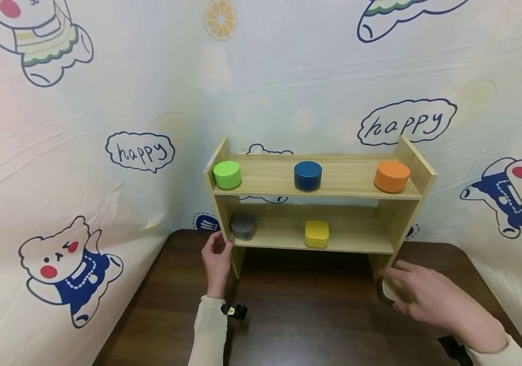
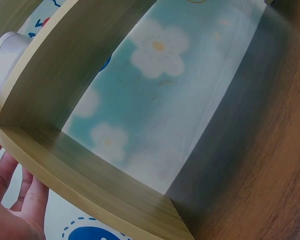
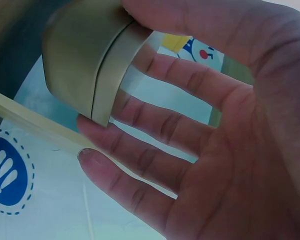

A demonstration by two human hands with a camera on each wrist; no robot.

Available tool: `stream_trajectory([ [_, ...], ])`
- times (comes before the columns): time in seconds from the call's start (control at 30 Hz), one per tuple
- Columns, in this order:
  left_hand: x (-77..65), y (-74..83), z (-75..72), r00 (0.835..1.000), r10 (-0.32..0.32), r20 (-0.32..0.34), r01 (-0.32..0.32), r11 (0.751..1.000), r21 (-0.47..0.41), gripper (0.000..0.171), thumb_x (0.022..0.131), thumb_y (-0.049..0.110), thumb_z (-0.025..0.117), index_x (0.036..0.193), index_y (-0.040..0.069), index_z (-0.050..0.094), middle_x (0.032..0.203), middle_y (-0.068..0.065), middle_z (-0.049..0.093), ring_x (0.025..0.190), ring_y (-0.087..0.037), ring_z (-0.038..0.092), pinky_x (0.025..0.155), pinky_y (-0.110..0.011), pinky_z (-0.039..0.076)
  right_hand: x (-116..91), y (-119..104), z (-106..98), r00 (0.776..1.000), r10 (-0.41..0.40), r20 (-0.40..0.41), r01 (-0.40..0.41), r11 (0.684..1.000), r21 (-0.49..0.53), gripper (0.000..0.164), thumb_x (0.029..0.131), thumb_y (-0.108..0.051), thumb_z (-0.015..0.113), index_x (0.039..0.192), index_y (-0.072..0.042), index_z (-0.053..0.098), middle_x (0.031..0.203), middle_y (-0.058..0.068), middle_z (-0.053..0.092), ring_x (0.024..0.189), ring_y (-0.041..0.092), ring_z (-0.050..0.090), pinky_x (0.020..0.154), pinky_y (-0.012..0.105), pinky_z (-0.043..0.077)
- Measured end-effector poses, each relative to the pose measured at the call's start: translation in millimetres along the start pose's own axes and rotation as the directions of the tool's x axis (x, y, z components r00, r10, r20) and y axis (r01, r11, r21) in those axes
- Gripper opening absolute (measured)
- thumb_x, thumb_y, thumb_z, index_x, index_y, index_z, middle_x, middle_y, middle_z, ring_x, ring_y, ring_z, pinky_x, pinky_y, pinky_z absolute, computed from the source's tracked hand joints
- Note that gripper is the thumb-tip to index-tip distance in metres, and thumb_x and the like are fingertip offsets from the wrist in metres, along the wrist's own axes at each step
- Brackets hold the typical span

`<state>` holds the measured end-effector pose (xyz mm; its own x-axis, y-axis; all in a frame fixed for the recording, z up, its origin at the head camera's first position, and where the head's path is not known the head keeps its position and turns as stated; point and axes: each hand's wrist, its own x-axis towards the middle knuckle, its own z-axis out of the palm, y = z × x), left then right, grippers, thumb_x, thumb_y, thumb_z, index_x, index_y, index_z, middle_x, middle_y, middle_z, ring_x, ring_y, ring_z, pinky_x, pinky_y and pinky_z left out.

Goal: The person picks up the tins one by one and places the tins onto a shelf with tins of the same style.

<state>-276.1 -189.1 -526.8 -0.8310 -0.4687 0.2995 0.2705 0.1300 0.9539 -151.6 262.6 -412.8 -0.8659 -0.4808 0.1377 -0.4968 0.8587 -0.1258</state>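
Note:
A two-tier wooden shelf [image 1: 265, 175] stands on the table. My left hand [image 1: 217, 262] holds the edge of its left side panel; in the left wrist view the fingers [image 2: 32, 202] lie along the panel's outer side, with the thumb only partly in view. My right hand [image 1: 430, 295] pinches a gold-coloured lidded tin [image 3: 82, 55] between thumb and fingers, tilted, beside the shelf's lower right leg. On the lower board sit a grey tin [image 1: 243, 226], close to my left hand, and a yellow tin [image 1: 317, 234] near the middle.
On the upper board stand a green round tin [image 1: 227, 175] at the left, a dark blue one [image 1: 308, 176] in the middle and an orange one [image 1: 392, 177] at the right. A printed cloth [image 1: 288, 76] hangs behind the dark brown table [image 1: 297, 315].

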Motion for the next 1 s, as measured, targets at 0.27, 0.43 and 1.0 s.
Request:
stream_trajectory([
  [0.27, -2.6, -1.5, -0.5, 1.000, 0.020, -0.002, -0.020, 1.000, -0.024, 0.024, 0.093, 0.005, 0.073, 0.116, 0.000, 0.072, 0.112, -0.022, 0.074, 0.099, -0.023, 0.066, 0.082, -0.018, 0.052, 10, -4, -12, 0.999, 0.000, 0.051, 0.001, 1.000, -0.009, 0.057, 0.066, -0.027, 0.095, 0.118, -0.021, 0.072, 0.100, -0.010, 0.065, 0.077, 0.007, 0.058, 0.066, 0.038, 0.053],
  [0.43, -2.2, 0.0, -0.3, 1.000, 0.016, -0.002, -0.016, 1.000, -0.011, 0.023, 0.093, 0.005, 0.073, 0.116, 0.002, 0.072, 0.110, -0.017, 0.074, 0.097, -0.020, 0.065, 0.083, -0.024, 0.053, 15, -7, -17, 0.999, 0.008, 0.050, -0.007, 1.000, -0.014, 0.059, 0.066, -0.025, 0.095, 0.120, -0.020, 0.072, 0.109, -0.003, 0.070, 0.087, 0.018, 0.068, 0.069, 0.044, 0.056],
  [1.0, 0.7, -1.8, -0.1, 1.000, 0.015, -0.005, -0.016, 1.000, -0.004, 0.024, 0.093, 0.005, 0.073, 0.116, 0.003, 0.073, 0.108, -0.013, 0.075, 0.096, -0.016, 0.065, 0.086, -0.028, 0.054, 29, -17, -35, 0.999, -0.036, 0.000, 0.036, 0.995, -0.092, 0.059, 0.066, -0.020, 0.095, 0.120, -0.020, 0.071, 0.099, -0.005, 0.065, 0.081, 0.014, 0.063, 0.069, 0.042, 0.055],
])
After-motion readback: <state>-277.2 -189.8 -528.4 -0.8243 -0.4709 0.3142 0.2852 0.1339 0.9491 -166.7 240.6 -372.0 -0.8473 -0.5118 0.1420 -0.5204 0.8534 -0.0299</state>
